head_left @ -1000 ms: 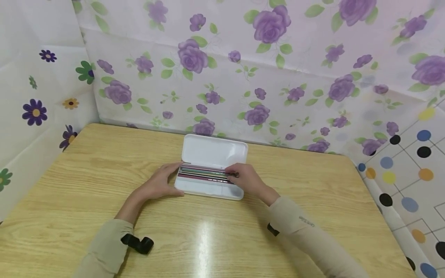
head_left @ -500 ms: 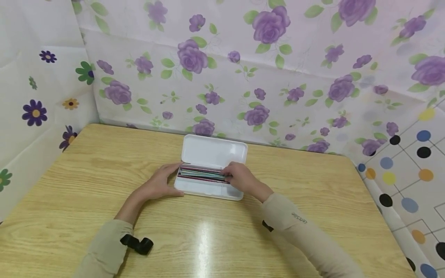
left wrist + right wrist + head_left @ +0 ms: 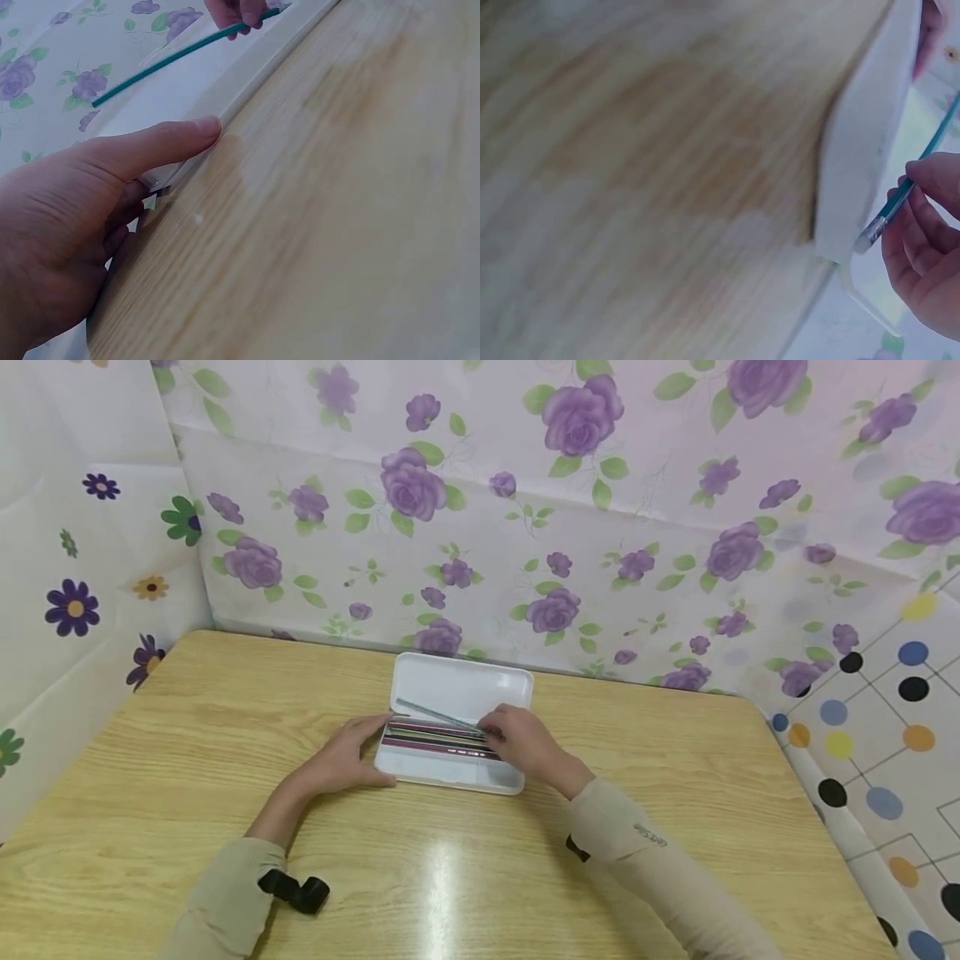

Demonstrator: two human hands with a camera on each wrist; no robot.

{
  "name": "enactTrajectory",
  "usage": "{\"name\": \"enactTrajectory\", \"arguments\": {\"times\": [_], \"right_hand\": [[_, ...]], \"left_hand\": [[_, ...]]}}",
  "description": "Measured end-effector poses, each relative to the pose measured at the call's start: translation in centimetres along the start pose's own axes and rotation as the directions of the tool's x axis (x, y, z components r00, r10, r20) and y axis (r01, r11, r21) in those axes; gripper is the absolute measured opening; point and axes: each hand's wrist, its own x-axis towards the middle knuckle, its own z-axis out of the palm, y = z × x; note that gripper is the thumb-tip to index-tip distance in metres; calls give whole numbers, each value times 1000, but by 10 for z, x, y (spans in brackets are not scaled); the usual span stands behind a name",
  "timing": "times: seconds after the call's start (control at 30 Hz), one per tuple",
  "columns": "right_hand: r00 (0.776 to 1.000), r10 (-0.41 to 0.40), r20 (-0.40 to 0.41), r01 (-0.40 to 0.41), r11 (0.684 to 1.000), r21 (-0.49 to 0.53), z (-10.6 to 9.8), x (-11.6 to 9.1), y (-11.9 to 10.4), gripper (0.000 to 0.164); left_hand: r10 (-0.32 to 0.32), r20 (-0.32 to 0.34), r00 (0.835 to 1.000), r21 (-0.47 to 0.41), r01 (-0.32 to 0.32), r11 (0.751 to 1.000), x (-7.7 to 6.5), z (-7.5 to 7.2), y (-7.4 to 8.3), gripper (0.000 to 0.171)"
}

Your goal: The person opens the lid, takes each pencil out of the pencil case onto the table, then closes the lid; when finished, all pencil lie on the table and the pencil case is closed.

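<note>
A white pencil case (image 3: pixel 427 764) lies on the table, its lid (image 3: pixel 450 681) tipped back. My left hand (image 3: pixel 341 760) holds the case's left end, thumb at the front edge and fingers toward the hinge corner. Over the case's right part, my right hand (image 3: pixel 525 745) pinches a green pencil (image 3: pixel 435 715) near its eraser end. The pencil slants up to the left, its far end before the lid; the right wrist view shows the metal ferrule and pale eraser (image 3: pixel 864 244) below the thumb. Several dark, red and yellowish pencils (image 3: pixel 431 743) lie side by side inside.
A wooden table (image 3: pixel 360 877) spreads around the case. Behind it hangs a sheet with purple flowers (image 3: pixel 555 610). Patterned sheets also stand at the left and right sides. A black strap-on device (image 3: pixel 296 891) sits at the left sleeve.
My right hand has shifted slightly left and drawn the green pencil up from among the others, so it now slants above them. The left hand has stayed at the case's left end.
</note>
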Motion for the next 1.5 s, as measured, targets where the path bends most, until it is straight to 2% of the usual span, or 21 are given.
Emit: {"name": "enactTrajectory", "arguments": {"times": [0.23, 0.73, 0.93, 1.13, 1.23, 1.4, 1.5], "right_hand": [[997, 79, -25, -75, 988, 134, -13, 1, 4, 14], [966, 233, -110, -184, 924, 335, -36, -20, 22, 25], [942, 321, -101, -243, 857, 454, -44, -28, 32, 19], [915, 401, -52, -316, 790, 525, -49, -36, 44, 24], [903, 428, -32, -347, 772, 533, -50, -40, 51, 26], [894, 448, -6, -378, 760, 528, -47, -47, 60, 28], [878, 477, 29, -419, 740, 526, -45, -51, 65, 29]], "left_hand": [[4, -6, 1000, -4, -4, 1000, -1, 1, 1, 101], [0, -3, 1000, -2, 0, 1000, 1, 1, -1, 101], [6, -4, 1000, 4, -6, 1000, 0, 1, 0, 101], [12, -4, 1000, 6, -12, 1000, 0, 0, 1, 100], [7, 0, 1000, 7, -7, 1000, 0, 0, 1, 100], [-2, 4, 1000, 4, 2, 1000, 0, 0, 2, 100], [-3, 5, 1000, 8, 3, 1000, 0, 0, 2, 100]]}}
